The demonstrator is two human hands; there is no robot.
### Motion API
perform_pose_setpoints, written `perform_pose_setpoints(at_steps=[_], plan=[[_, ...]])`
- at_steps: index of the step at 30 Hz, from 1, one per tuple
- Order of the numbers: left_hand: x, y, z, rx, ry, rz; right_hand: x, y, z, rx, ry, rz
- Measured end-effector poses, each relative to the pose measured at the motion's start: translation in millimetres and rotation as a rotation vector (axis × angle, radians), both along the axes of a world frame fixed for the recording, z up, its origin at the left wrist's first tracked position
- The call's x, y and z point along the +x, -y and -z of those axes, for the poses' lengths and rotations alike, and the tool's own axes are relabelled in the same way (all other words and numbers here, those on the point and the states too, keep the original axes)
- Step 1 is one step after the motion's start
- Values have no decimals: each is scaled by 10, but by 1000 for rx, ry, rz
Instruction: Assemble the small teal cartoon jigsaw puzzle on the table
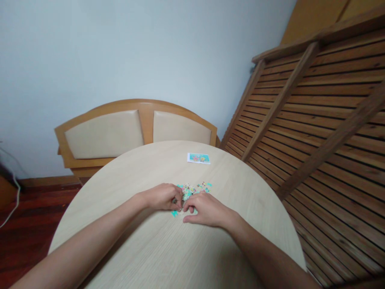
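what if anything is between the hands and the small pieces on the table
Nothing visible: the left hand and right hand are right at the small pieces; the picture card lies beyond them, not between.

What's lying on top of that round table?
A printed card and many small colourful pieces. The left hand and right hand cover part of the tabletop; anything beneath is hidden.

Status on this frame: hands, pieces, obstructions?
Left hand, right hand at small pieces, fingertips nearly meeting. Pieces loosely scattered, partly hidden by hands. Picture card beyond, apart from hands.
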State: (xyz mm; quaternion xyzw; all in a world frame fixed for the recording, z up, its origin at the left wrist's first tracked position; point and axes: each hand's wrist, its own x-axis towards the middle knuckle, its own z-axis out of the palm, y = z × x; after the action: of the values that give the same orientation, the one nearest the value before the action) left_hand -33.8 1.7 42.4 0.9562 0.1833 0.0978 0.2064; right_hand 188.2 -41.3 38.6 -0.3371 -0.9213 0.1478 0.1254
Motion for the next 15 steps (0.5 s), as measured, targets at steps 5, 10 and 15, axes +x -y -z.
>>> perform_pose_setpoints(at_steps=[5,10,15], plan=[[-16,-26,9,-46,-7,-3,-51,33,22,-19,-11,54],[-14,-54,29,96,81,-255,-39,48,-4,-136,-41,73],[11,-141,198,236,152,-398,1,50,-66,-261,-87,52]])
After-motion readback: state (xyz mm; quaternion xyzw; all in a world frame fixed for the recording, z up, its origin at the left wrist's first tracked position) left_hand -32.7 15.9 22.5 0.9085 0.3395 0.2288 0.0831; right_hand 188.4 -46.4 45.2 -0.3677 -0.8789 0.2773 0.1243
